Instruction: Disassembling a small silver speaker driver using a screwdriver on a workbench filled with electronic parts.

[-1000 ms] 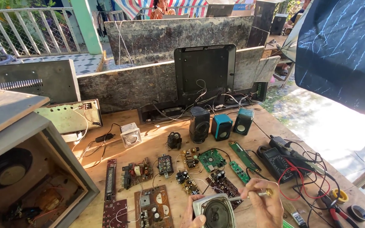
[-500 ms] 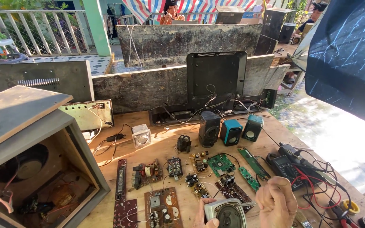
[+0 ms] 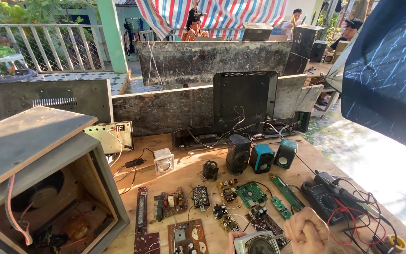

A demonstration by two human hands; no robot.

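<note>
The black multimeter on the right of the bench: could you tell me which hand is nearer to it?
Right. The right hand is just left of the black multimeter; the left hand lies farther left, beyond the small speaker.

We see bright daylight; glare bleaches the ground at three o'clock. The workbench lies in soft, even shade. Wide-angle bending shows at the edges; focus stays sharp, without blur.

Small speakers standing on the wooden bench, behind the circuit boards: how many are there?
4. A white cube speaker stands to the left; a taller black speaker, a blue speaker and a teal speaker stand in a row right of centre. Others may be hidden.
</note>
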